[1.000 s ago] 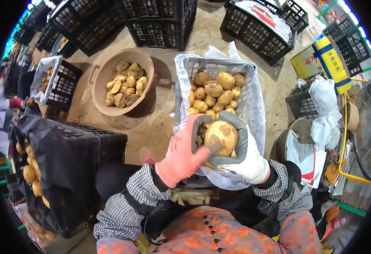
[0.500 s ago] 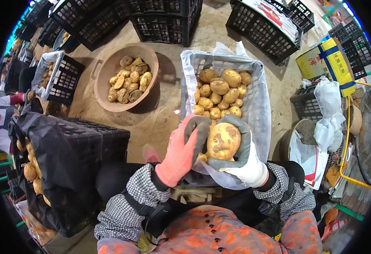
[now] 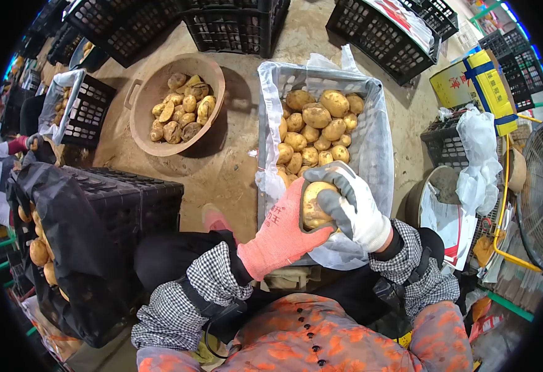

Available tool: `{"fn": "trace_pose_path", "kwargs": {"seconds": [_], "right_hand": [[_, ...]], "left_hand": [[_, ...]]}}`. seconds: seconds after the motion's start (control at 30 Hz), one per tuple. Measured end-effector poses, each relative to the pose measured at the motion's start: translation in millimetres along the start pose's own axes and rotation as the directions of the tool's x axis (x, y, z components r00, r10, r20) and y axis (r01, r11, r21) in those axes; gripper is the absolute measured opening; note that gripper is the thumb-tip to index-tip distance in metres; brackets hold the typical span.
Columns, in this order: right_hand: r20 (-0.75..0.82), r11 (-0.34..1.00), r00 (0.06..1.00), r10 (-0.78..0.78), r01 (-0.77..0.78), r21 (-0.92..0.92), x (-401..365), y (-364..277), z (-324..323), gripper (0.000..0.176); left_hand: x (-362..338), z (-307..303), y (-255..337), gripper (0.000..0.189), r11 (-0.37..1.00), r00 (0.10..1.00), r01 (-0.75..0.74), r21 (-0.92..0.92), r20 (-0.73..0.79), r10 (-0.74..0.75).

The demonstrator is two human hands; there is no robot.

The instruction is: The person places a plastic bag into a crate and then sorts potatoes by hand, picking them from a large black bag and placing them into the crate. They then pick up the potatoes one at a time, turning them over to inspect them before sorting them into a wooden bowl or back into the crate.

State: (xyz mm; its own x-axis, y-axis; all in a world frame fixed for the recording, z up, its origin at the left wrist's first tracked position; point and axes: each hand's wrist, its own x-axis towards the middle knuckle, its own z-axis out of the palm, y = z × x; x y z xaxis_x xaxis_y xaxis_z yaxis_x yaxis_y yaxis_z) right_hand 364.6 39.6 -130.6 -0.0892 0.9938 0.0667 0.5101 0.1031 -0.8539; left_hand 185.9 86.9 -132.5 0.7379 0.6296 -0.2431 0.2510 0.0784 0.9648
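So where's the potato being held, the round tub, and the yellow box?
potato (image 3: 313, 203): head view, on the middle of its visible skin.
tub (image 3: 155, 92): head view, on its bare inner wall.
yellow box (image 3: 492, 92): head view, on its yellow side.

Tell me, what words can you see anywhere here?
Nothing can be read for sure.
Left hand, pink glove: dark print, too blurred.
Yellow box: red characters, too small.
White sheet in black crate: red print, blurred.
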Motion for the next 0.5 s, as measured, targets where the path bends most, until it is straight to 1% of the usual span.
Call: {"fn": "trace_pose_path", "kwargs": {"seconds": [0.03, 0.07, 0.1, 0.13, 0.17, 0.2, 0.23, 0.27, 0.3, 0.33, 0.37, 0.43, 0.5], "right_hand": [[0.0, 0.976, 0.996, 0.084, -0.083, 0.202, -7, 4, 4, 0.043], [0.017, 0.909, 0.989, 0.15, -0.145, 0.391, -8, 7, 4, 0.039], [0.015, 0.908, 0.988, 0.152, -0.146, 0.393, -9, 6, 5, 0.039], [-0.045, 0.934, 0.992, 0.119, -0.097, 0.343, -11, 4, 6, 0.033], [-0.103, 0.957, 0.992, 0.07, -0.038, 0.287, -6, 2, 6, 0.028], [-0.019, 0.989, 0.999, 0.048, -0.045, 0.141, 1, 1, -4, 0.031], [0.039, 0.725, 0.92, 0.39, -0.333, 0.603, 3, -6, -1, 0.043], [0.049, 0.765, 0.939, 0.342, -0.308, 0.565, 4, -3, -1, 0.05], [0.063, 0.801, 0.951, 0.301, -0.288, 0.525, 6, -6, -2, 0.058], [0.037, 0.943, 0.986, 0.165, -0.169, 0.287, 8, -11, -3, 0.059], [0.047, 0.999, 0.998, 0.034, -0.035, 0.033, 6, -23, 1, 0.061], [0.039, 0.996, 0.996, 0.079, -0.08, 0.032, 0, -21, 4, 0.06], [0.101, 0.964, 0.972, 0.214, -0.227, 0.141, -3, -11, 4, 0.05]], "left_hand": [[-7, 2, 0, 0.08, 1.0, 1.0, 0.011, -0.003, 0.016, -0.011], [-8, -1, 1, 0.079, 1.0, 1.0, -0.009, 0.009, 0.022, 0.009], [-9, -2, 2, 0.079, 0.999, 0.999, -0.028, 0.022, 0.03, 0.027], [-10, -2, 2, 0.079, 0.999, 0.999, -0.029, 0.027, 0.031, 0.028], [-10, -3, 1, 0.08, 1.0, 0.999, -0.004, -0.022, 0.036, 0.005], [-9, -5, 0, 0.081, 0.997, 0.999, 0.024, -0.072, 0.039, -0.021], [-8, -7, -1, 0.081, 0.998, 0.999, 0.023, -0.065, 0.026, -0.021], [-5, -9, -1, 0.081, 0.993, 0.998, -0.051, 0.102, -0.034, 0.054], [-4, -9, -2, 0.082, 0.958, 0.988, -0.107, 0.265, -0.077, 0.132], [5, -8, -4, 0.079, 0.943, 0.977, -0.136, 0.303, -0.117, 0.178], [5, -7, -4, 0.079, 0.946, 0.977, -0.134, 0.295, -0.121, 0.176], [5, -7, -5, 0.076, 0.898, 0.988, -0.085, 0.431, -0.077, 0.131], [3, -7, -2, 0.073, 0.909, 0.992, -0.082, 0.409, -0.051, 0.112]]}}
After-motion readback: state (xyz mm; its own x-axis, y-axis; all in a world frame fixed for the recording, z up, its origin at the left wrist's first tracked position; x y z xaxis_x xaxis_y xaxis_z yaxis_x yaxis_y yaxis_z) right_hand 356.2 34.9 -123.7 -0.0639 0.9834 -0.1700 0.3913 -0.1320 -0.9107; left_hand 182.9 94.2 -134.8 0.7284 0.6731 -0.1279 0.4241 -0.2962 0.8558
